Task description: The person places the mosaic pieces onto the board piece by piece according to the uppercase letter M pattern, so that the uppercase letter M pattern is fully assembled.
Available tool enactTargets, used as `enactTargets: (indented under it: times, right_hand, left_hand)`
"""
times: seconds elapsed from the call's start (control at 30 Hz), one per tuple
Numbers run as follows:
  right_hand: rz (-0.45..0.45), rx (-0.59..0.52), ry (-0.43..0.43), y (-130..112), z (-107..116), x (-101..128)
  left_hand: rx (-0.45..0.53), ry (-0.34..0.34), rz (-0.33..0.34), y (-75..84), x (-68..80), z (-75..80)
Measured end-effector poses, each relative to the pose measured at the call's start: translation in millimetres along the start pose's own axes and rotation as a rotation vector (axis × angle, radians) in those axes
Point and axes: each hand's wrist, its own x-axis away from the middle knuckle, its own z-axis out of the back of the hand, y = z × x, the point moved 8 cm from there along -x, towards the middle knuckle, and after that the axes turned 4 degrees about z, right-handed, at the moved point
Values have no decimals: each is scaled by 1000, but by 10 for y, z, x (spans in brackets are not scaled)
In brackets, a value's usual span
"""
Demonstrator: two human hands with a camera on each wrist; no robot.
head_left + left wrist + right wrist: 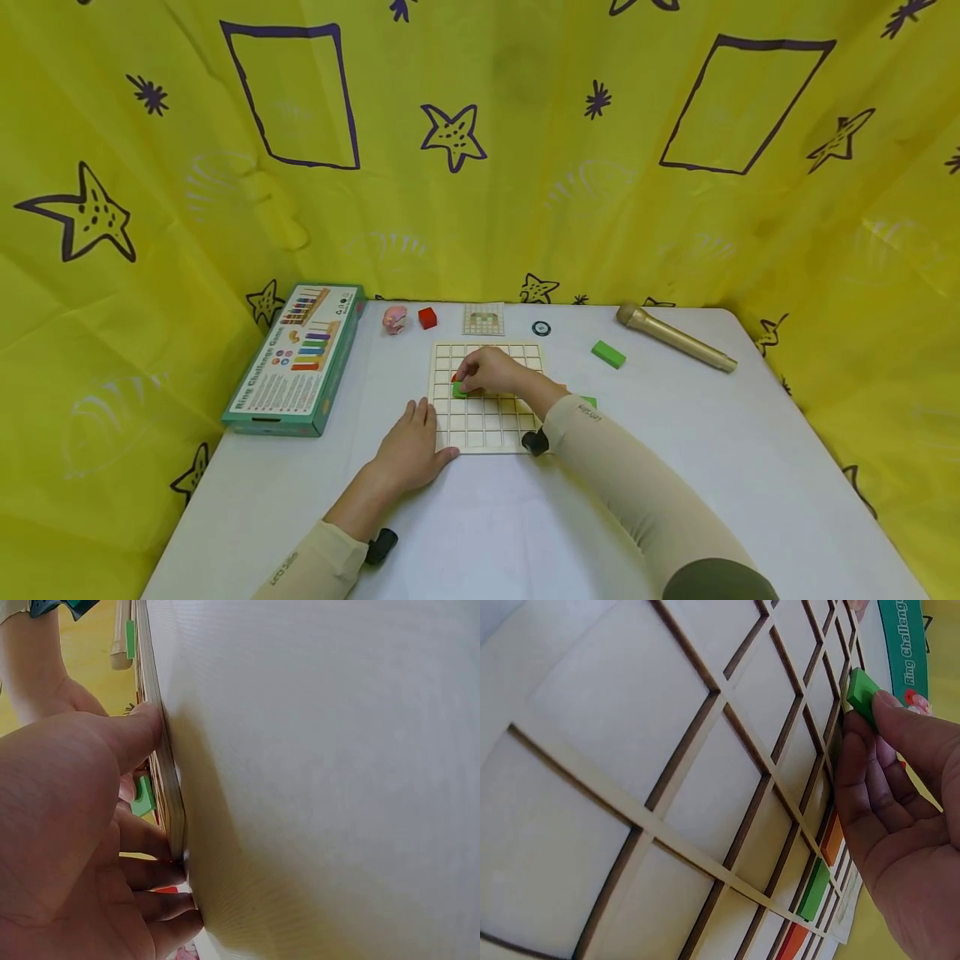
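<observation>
Green block [862, 691] sits on the wooden grid board [480, 429], left-centre cells, pinched at its end by the right hand [489, 371]. The right wrist view shows thumb and fingertips [855, 761] closed narrow on the block, block edge down against a cell; the head view only shows a green sliver under the knuckles, plus a bit of red just beside it. The right wrist view also shows green and orange-red pieces already seated in cells further along the board, hidden by the hand in the head view.

Left hand [411, 450] lies flat on the white table [675, 467], fingers straight, touching the board's near-left corner. The left wrist view confirms fingertips [146, 727] pressed against the board's edge, holding nothing.

Only the head view shows the rest: second green block [608, 354] and gold microphone [675, 337] to the right, red cube [427, 317], pink toy [394, 318], pattern card [483, 318], small round black item [541, 328] behind the board, green game box [297, 358] at left.
</observation>
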Motion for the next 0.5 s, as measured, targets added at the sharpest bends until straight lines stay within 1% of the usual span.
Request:
enactTargets:
  times: [0.13, 0.5]
  right_hand:
    - [6, 21, -3, -24, -15, -3]
    - [12, 123, 10, -36, -26, -37]
  left_hand:
    - [-19, 9, -9, 12, 0, 3]
    - [-10, 6, -10, 19, 11, 6]
